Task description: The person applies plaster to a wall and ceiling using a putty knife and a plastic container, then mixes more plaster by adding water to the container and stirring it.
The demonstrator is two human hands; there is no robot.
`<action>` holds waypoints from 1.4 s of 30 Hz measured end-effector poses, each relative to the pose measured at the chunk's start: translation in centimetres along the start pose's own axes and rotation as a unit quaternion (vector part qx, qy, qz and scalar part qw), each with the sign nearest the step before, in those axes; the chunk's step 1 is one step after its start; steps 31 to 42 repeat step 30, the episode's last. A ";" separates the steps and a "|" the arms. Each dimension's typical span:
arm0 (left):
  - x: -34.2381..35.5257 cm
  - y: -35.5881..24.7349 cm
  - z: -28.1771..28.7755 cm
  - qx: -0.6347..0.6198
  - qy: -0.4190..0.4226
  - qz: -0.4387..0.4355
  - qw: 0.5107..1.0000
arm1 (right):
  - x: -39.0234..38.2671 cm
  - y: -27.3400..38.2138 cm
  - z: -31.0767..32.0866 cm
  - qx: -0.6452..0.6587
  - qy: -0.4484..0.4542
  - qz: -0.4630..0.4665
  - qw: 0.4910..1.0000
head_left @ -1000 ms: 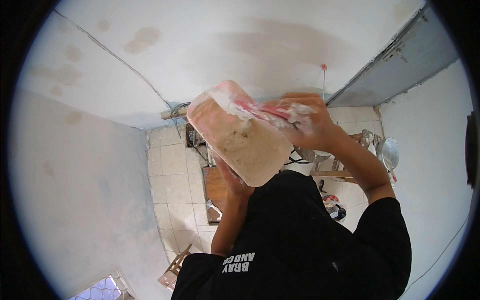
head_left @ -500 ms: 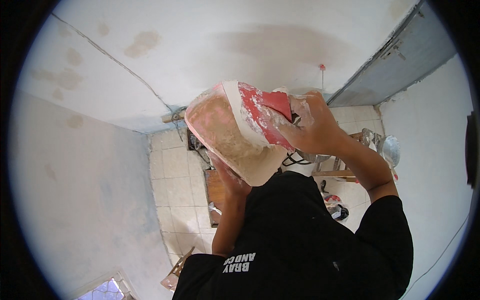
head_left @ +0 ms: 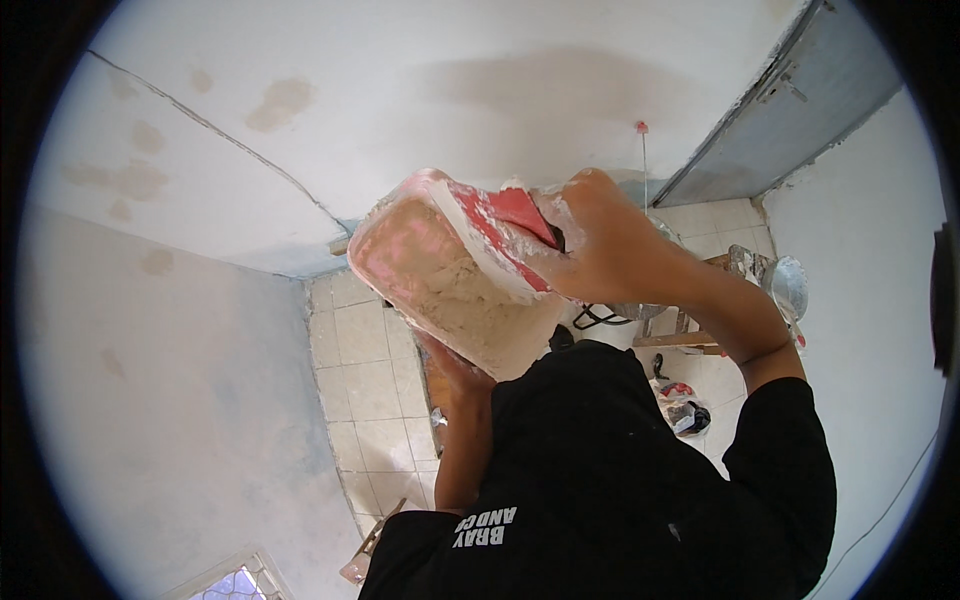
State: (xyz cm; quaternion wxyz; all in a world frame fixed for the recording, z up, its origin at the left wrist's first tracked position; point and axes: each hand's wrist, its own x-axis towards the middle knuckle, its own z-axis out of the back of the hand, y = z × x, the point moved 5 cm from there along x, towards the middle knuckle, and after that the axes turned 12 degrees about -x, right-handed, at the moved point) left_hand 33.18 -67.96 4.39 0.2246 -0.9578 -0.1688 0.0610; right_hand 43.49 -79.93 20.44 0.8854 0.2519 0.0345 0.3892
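Observation:
My left hand (head_left: 457,364) supports a pinkish plastic tub (head_left: 362,268) from below at its near side, most of the fingers hidden under it. Wet beige putty (head_left: 475,305) lies inside, lumpy toward the middle and smeared thin over the far left. A wide red spreader (head_left: 520,212), crusted with white putty, is gripped in my right hand (head_left: 605,240). Its long pale edge lies over the tub's right side, and I cannot tell exactly where it touches. Dried putty coats the fingers of my right hand.
Ahead is a white wall (head_left: 400,100) with damp-looking patches and a cable (head_left: 215,128). A grey door (head_left: 790,105) stands at upper right. To the right are a wooden ladder-like stand (head_left: 675,340) and a metal bucket (head_left: 788,288). Loose items (head_left: 685,412) lie on the tiled floor (head_left: 362,335).
The tub and spreader have shifted slightly left in view. The spreader has turned a little, and more lumpy putty shows in the tub's middle.

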 end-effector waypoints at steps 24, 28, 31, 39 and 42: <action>0.3 -0.9 0.3 0.124 -0.008 -0.061 0.990 | 0.2 1.7 -1.1 -0.047 0.008 0.093 0.995; 0.2 -0.7 -0.2 0.056 -0.026 -0.016 0.998 | 0.3 2.0 1.6 -0.037 -0.131 0.134 0.982; 0.2 -0.5 -0.1 0.048 -0.028 -0.017 0.998 | 0.3 1.6 -0.6 -0.094 -0.092 0.161 0.978; 0.2 -0.5 -0.1 0.048 -0.028 -0.017 0.998 | 0.3 1.6 -0.6 -0.094 -0.092 0.161 0.978; 0.2 -0.5 -0.1 0.048 -0.028 -0.017 0.998 | 0.3 1.6 -0.6 -0.094 -0.092 0.161 0.978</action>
